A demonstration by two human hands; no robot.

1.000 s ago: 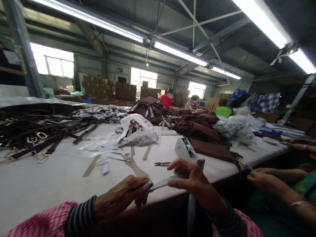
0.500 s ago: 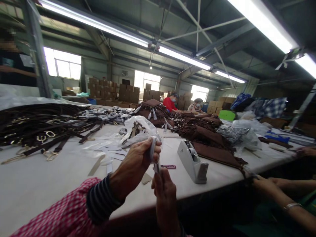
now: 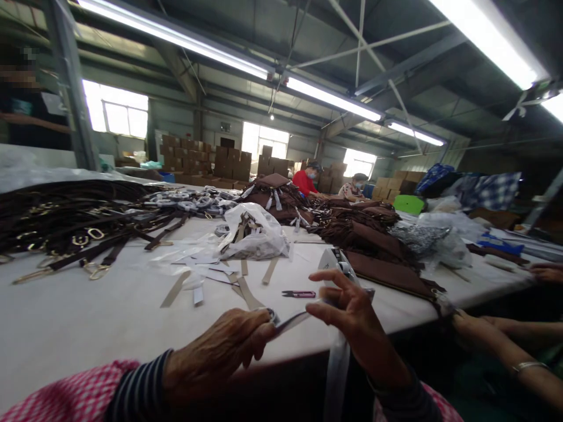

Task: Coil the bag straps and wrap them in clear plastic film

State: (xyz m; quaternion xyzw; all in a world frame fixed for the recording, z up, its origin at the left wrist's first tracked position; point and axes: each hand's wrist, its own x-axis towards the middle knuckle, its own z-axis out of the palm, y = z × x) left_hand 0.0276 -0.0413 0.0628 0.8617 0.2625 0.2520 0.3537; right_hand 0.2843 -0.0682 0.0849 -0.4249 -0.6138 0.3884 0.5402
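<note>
My left hand (image 3: pixel 224 343) is closed around a small greyish bundle (image 3: pixel 273 317), most of it hidden by the fingers. From it a pale, translucent strip (image 3: pixel 291 322) runs across to my right hand (image 3: pixel 352 313), whose thumb and fingers pinch it, with the index finger raised. More of this strip hangs below the right hand past the table edge. Behind that hand stands a grey tape dispenser (image 3: pixel 328 258), largely covered. Thread snips (image 3: pixel 298 294) with a pink handle lie beyond the strip. Beige strips (image 3: pixel 250 293) are scattered nearby.
A clear plastic bag (image 3: pixel 264 234) of strips sits mid-table. Dark straps with metal clasps (image 3: pixel 97 234) heap up on the left. Brown fabric bags (image 3: pixel 365 234) are piled right of centre. A co-worker's hands (image 3: pixel 479 331) are at the right edge, with other people farther back.
Both hands have come down towards the table's front edge and moved apart. The pale strip now stretches between them, and my right hand has shifted right, in front of the tape dispenser.
</note>
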